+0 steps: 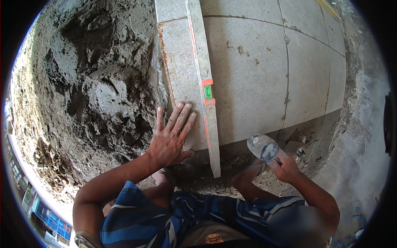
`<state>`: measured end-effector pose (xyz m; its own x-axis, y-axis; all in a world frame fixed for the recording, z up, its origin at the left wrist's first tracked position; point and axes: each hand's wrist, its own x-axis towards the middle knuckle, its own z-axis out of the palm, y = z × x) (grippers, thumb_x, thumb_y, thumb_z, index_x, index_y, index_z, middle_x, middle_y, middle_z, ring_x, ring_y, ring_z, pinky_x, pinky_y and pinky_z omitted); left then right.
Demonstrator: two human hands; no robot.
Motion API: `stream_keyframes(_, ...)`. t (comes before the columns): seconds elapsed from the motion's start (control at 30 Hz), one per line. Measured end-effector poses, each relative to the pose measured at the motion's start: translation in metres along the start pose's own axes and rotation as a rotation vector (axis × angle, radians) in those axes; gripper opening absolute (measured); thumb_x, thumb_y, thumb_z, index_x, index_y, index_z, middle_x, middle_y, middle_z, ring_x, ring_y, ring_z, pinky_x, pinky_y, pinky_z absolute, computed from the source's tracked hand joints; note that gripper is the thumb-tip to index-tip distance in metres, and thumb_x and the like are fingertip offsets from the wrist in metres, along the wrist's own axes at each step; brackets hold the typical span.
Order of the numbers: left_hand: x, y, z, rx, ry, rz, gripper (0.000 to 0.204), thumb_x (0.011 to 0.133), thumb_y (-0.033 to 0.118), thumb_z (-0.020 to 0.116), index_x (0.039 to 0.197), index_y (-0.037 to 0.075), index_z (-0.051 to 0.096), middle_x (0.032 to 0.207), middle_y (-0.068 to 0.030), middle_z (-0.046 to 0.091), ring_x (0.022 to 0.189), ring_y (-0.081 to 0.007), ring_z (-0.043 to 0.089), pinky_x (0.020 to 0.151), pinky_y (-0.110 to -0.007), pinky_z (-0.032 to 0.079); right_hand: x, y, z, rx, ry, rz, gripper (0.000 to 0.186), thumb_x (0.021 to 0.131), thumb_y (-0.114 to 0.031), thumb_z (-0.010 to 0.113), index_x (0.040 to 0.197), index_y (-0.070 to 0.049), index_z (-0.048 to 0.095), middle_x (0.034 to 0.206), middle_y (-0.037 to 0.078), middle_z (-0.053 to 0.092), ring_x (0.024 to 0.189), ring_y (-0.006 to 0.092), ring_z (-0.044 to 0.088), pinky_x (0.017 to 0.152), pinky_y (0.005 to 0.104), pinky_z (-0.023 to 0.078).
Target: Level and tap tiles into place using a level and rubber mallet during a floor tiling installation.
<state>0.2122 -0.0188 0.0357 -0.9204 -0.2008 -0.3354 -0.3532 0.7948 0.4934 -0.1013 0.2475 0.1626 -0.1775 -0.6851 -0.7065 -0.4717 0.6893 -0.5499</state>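
My left hand (169, 138) lies with fingers spread on the edge tile (178, 58), just left of a long mortar-smeared spirit level (212, 136) with a green vial and orange fittings. The level lies lengthwise across the pale speckled tiles (252, 74). My right hand (285, 167) grips the handle of a grey, dirty mallet (262, 146), its head over the near edge of the tiles, right of the level. A rusty stain runs along the left edge of the edge tile.
Lumpy wet mortar (91, 49) covers the left side. A grey concrete strip (359, 124) runs along the right, with blue cord (353, 217) low down. My bare legs and feet are below the tiles' near edge. A yellowish straight piece (327, 8) lies at top right.
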Motion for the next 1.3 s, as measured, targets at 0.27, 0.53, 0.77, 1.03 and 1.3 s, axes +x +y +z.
stream_keyframes(0.27,-0.001,-0.002,0.011,0.061,0.084,-0.008,0.126,0.076,0.080,0.070,0.166,0.004,0.027,0.174,-0.0189,0.021,0.164,-0.0376,0.013,0.125,-0.072,-0.001,0.002,0.028,0.061,0.031,0.193,-0.107,0.031,0.097,-0.028,0.069,0.105,0.001,0.062,0.092,0.025,0.072,0.088,0.0477,0.072,0.073,0.0492,0.057)
stream_keyframes(0.53,-0.001,0.005,0.007,0.043,0.109,-0.021,0.125,0.075,0.075,0.075,0.166,0.004,0.027,0.175,-0.0187,0.020,0.164,-0.0365,0.013,0.125,-0.073,0.002,0.051,0.028,0.096,-0.078,0.238,-0.306,0.027,0.091,-0.026,0.069,0.103,-0.002,0.063,0.087,0.019,0.069,0.081,0.0440,0.071,0.069,0.0493,0.059)
stream_keyframes(0.77,-0.001,0.007,0.006,0.036,0.119,-0.024,0.124,0.074,0.072,0.077,0.165,0.004,0.029,0.175,-0.0180,0.020,0.164,-0.0350,0.013,0.125,-0.074,0.004,0.055,0.015,0.094,-0.263,0.320,-0.233,0.021,0.096,-0.022,0.065,0.102,-0.002,0.060,0.086,0.021,0.069,0.076,0.0491,0.068,0.068,0.0565,0.057)
stream_keyframes(1.03,-0.003,0.005,0.006,0.013,0.105,-0.038,0.123,0.075,0.070,0.078,0.166,0.005,0.028,0.175,-0.0169,0.019,0.164,-0.0345,0.014,0.125,-0.074,0.003,0.039,0.012,0.081,-0.070,0.357,-0.234,0.028,0.100,-0.030,0.065,0.100,-0.002,0.059,0.092,0.023,0.071,0.078,0.0497,0.069,0.067,0.0557,0.056)
stream_keyframes(1.3,-0.002,0.005,0.011,0.055,0.113,-0.026,0.129,0.071,0.077,0.077,0.166,0.005,0.027,0.175,-0.0160,0.020,0.164,-0.0345,0.013,0.125,-0.074,0.000,0.041,0.031,0.099,-0.259,0.336,-0.349,0.022,0.097,-0.024,0.062,0.100,-0.002,0.059,0.081,0.015,0.064,0.074,0.0421,0.071,0.064,0.0496,0.058)
